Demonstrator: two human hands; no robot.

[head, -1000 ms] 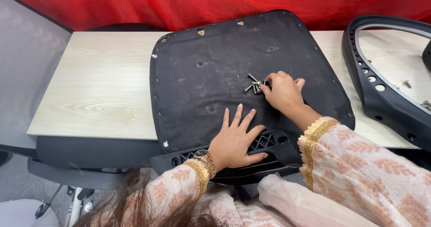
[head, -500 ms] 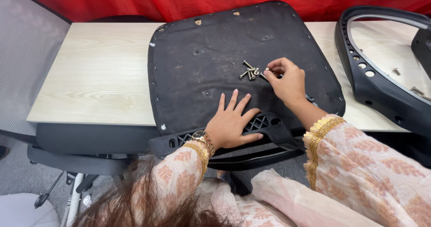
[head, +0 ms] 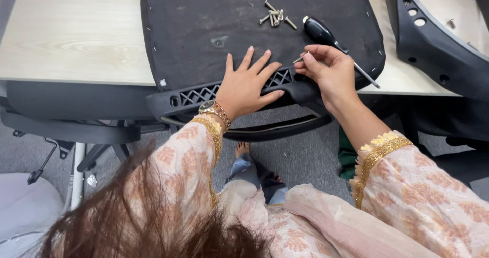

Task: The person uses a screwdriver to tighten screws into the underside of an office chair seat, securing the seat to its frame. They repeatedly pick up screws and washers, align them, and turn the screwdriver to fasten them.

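Pale wood table [head: 66, 39], grey carpet; L hand [head: 248, 87] flat on seat pan [head: 204, 23]; R hand [head: 328, 69] pinching screw [head: 299, 59]

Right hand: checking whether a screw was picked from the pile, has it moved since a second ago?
Yes. The right hand has drawn back from the screw pile toward the seat's front edge, pinching one screw.

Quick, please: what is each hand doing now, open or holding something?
Left hand: open, flat on the seat pad.
Right hand: pinching a screw.
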